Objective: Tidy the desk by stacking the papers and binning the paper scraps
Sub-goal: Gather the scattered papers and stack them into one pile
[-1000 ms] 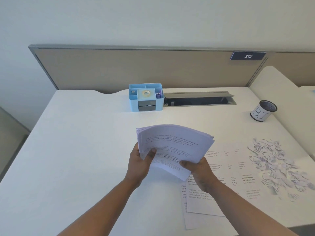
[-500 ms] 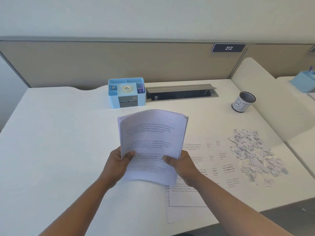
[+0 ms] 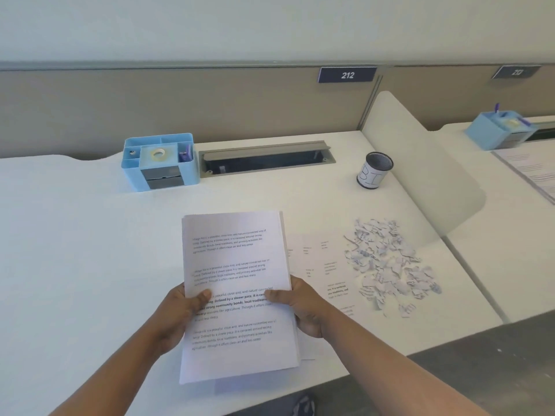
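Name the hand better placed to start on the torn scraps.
Right hand: the pile of torn white paper scraps and the black mesh cup lie on its side; the left hand is farther off.

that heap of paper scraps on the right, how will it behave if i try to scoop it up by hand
The paper scraps are many small torn bits in a loose heap, so they will probably scatter and slip between fingers. They look very light, so a quick sweep may blow some away. The cup marked as the bin has a narrow mouth, so spills seem likely.
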A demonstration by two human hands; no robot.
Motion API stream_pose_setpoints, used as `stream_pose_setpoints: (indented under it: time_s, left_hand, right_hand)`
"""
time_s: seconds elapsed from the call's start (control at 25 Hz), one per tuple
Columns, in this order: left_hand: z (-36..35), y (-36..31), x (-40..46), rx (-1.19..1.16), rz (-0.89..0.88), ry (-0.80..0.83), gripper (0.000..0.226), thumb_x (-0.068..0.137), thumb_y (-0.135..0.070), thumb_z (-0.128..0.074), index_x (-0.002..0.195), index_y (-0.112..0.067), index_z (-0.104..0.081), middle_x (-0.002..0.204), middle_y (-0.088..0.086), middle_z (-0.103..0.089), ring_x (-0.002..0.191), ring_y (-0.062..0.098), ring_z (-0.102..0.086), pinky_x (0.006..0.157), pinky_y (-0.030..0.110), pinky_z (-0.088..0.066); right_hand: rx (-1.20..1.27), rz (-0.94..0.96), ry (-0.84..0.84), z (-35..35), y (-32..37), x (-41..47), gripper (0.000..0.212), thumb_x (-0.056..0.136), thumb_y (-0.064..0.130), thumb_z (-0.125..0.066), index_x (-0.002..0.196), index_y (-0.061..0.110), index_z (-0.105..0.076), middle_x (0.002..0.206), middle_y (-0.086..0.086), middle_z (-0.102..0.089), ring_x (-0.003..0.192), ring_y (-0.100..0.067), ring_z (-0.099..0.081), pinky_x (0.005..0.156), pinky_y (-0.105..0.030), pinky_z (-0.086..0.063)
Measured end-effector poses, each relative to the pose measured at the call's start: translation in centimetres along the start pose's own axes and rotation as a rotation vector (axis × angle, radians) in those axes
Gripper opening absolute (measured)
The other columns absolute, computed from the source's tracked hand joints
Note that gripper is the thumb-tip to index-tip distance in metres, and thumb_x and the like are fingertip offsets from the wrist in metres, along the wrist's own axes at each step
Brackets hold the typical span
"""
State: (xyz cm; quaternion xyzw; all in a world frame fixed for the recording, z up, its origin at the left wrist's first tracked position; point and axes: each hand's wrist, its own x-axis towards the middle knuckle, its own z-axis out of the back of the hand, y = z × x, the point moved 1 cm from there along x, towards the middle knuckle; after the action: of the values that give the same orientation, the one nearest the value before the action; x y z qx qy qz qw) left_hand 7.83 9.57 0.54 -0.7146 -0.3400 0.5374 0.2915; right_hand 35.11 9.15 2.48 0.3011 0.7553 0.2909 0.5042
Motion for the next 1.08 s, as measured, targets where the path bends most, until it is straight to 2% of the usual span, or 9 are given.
stream_pose_setpoints:
  time_s: [0.2, 0.28, 0.36, 0.44, 0.6, 0.72, 0.84, 1.0, 1.08]
  left_hand:
    - [-6.4, 1.7, 0.3, 0.064, 0.082, 0.057, 0.037, 0.096, -0.016, -0.070, 0.132, -0.012, -0.065, 0.127, 0.014, -0.073, 0.115, 0.037, -0.071, 0.096, 0.054, -0.058]
    - [-8.5, 2.0, 0.6, 0.215, 0.034, -0.099, 0.027, 0.097, -0.024, -0.073, 0.122, -0.014, -0.068, 0.122, 0.008, -0.076, 0.109, 0.028, -0.074, 0.092, 0.044, -0.058]
    - [-9.8, 2.6, 1.0, 0.374, -0.011, -0.397, 0.024, 0.098, -0.030, -0.071, 0.114, -0.013, -0.067, 0.121, 0.004, -0.073, 0.114, 0.024, -0.070, 0.092, 0.038, -0.054]
    - [-10.8, 3.2, 1.1, 0.519, -0.014, -0.583, 0.035, 0.101, -0.033, -0.066, 0.130, -0.015, -0.061, 0.138, 0.001, -0.060, 0.130, 0.025, -0.055, 0.102, 0.040, -0.048]
    - [-11.5, 4.0, 1.4, 0.737, 0.082, -0.621, 0.067, 0.097, -0.042, -0.066, 0.154, -0.022, -0.037, 0.155, 0.002, -0.033, 0.141, 0.029, -0.031, 0.097, 0.041, -0.043]
    - [-11.4, 4.2, 2.2, 0.881, 0.153, -0.646, 0.079, 0.082, -0.052, -0.077, 0.145, -0.022, -0.040, 0.141, 0.002, -0.037, 0.129, 0.027, -0.035, 0.086, 0.038, -0.048]
    - [-11.2, 4.6, 2.9, 0.903, 0.174, -0.681, 0.075, 0.067, -0.043, -0.085, 0.126, -0.024, -0.043, 0.121, -0.001, -0.041, 0.112, 0.025, -0.042, 0.077, 0.037, -0.048]
    - [-10.8, 4.3, 3.2, 0.797, 0.174, -0.664, 0.049, 0.065, -0.034, -0.083, 0.100, -0.023, -0.050, 0.094, -0.006, -0.066, 0.082, 0.017, -0.064, 0.059, 0.031, -0.048]
    - [-10.9, 4.3, 3.0, 0.805, 0.160, -0.680, 0.022, 0.080, -0.037, -0.075, 0.092, -0.027, -0.058, 0.088, -0.008, -0.071, 0.074, 0.014, -0.066, 0.063, 0.032, -0.056]
  right_hand:
    - [0.012, -0.031, -0.054, 7.2, -0.8, -1.2, 0.041, 0.091, 0.002, -0.072, 0.131, 0.007, -0.066, 0.122, -0.014, -0.075, 0.113, -0.037, -0.071, 0.103, -0.059, -0.052]
    - [0.035, -0.047, -0.067, 10.0, -0.6, -1.0, 0.041, 0.089, 0.001, -0.072, 0.129, 0.005, -0.067, 0.120, -0.017, -0.075, 0.110, -0.040, -0.072, 0.099, -0.061, -0.054]
    - [0.101, -0.073, -0.086, 12.4, -0.7, -0.8, 0.042, 0.088, -0.002, -0.070, 0.130, 0.004, -0.066, 0.121, -0.020, -0.074, 0.110, -0.044, -0.071, 0.098, -0.064, -0.053]
    - [0.163, -0.080, -0.116, 14.7, -0.9, -0.4, 0.045, 0.087, -0.004, -0.069, 0.131, 0.004, -0.065, 0.123, -0.021, -0.073, 0.111, -0.046, -0.070, 0.099, -0.066, -0.052]
    - [0.217, -0.073, -0.141, 17.0, -0.2, 0.9, 0.053, 0.081, -0.003, -0.072, 0.133, 0.007, -0.064, 0.126, -0.021, -0.072, 0.112, -0.047, -0.069, 0.097, -0.070, -0.051]
    - [0.238, -0.087, -0.142, 16.8, 0.2, 1.7, 0.053, 0.080, -0.002, -0.072, 0.132, 0.006, -0.065, 0.125, -0.021, -0.072, 0.112, -0.048, -0.068, 0.097, -0.070, -0.051]
    - [0.260, -0.108, -0.139, 16.4, 0.2, 2.1, 0.053, 0.080, -0.001, -0.071, 0.132, 0.006, -0.064, 0.125, -0.021, -0.072, 0.113, -0.047, -0.068, 0.098, -0.069, -0.051]
    - [0.280, -0.121, -0.127, 16.9, -0.5, 2.1, 0.055, 0.081, 0.000, -0.071, 0.135, 0.008, -0.063, 0.127, -0.021, -0.071, 0.115, -0.047, -0.067, 0.098, -0.068, -0.051]
    - [0.265, -0.132, -0.121, 17.1, -0.5, 2.0, 0.052, 0.083, 0.001, -0.070, 0.134, 0.008, -0.064, 0.126, -0.020, -0.072, 0.114, -0.047, -0.068, 0.092, -0.064, -0.055]
